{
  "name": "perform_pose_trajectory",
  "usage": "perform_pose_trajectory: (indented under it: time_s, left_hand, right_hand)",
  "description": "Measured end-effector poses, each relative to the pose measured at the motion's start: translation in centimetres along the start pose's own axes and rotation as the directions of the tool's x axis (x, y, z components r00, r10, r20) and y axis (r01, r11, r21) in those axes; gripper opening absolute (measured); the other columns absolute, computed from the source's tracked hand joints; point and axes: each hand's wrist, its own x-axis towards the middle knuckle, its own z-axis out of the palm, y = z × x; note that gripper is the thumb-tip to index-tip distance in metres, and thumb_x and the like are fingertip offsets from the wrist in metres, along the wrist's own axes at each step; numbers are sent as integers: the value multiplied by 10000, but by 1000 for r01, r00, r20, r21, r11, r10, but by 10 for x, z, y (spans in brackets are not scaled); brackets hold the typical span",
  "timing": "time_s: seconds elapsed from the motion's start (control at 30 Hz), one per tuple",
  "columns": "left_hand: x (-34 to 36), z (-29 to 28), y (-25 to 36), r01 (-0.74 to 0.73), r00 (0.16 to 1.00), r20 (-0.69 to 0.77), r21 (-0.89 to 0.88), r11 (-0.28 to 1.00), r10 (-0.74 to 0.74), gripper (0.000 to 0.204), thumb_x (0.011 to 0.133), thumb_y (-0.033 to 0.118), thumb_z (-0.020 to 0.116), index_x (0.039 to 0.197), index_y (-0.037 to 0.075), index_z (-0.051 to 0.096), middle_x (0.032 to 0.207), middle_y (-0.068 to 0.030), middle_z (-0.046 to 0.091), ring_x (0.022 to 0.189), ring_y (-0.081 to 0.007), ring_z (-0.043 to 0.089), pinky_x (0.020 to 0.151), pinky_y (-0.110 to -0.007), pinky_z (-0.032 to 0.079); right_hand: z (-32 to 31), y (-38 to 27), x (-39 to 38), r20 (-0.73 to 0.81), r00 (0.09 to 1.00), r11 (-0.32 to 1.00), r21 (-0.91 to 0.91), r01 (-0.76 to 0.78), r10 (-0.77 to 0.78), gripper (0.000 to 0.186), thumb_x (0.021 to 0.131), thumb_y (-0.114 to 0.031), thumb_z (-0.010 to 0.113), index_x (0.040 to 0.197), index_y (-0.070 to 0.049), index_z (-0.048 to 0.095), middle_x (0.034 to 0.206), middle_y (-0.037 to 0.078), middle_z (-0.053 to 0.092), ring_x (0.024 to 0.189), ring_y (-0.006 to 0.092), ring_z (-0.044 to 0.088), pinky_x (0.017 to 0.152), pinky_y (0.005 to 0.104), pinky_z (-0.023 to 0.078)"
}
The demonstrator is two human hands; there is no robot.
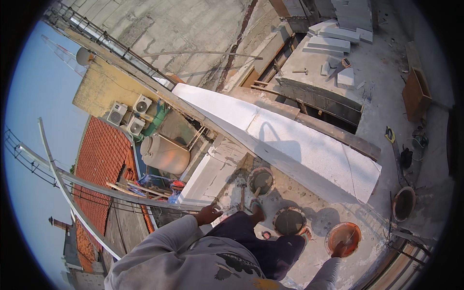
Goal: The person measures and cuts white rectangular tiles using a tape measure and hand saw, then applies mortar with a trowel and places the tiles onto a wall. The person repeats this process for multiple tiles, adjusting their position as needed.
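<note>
My right hand [340, 249] reaches over the near rim of an orange bucket [358, 238] on the right. Its fingers point down into the bucket and are too small to make out. Out to the left, my left hand [208, 214] is held with its fingers loosely apart and nothing visible in it. It is nearest to the end of a low white block wall [198, 186]. Between my hands stands a bucket of grey mix [290, 221], and farther off is another bucket [261, 181] with grey stuff inside.
A long white block wall [309, 145] runs across in front of me. Beyond it are a floor opening [333, 113], stacked white blocks [331, 41], a hammer [300, 71] and a handsaw [336, 70]. Left lies a drop toward a water tank [164, 153] and tiled roof [104, 164].
</note>
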Motion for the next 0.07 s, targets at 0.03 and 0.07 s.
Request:
perform_pose_trajectory:
  time_s: [0.03, 0.07]
  left_hand:
    - [-60, -17, -43, 171, 982, -96, 59, 984, -165, 536, 948, 457, 687, 1245, 13, 643, 1117, -196, 726, 1035, -341, 705, 909, -425, 548]
    - [-67, -17, -40, 193, 973, -136, 51, 980, -185, 536, 948, 457, 687, 1245, 13, 643, 1117, -196, 726, 1035, -341, 705, 909, -425, 548]
  right_hand:
    - [57, -11, -43, 169, 979, 962, 226, -151, 114, 458, 1038, -285, 494, 1312, 75, 562, 1324, 293, 631, 1141, 425, 630, 940, 476, 523]
    - [54, -9, -27, 359, 906, 964, 56, -259, 222, 555, 1010, -292, 563, 1423, 72, 498, 1379, 329, 586, 1200, 445, 613, 990, 477, 507]
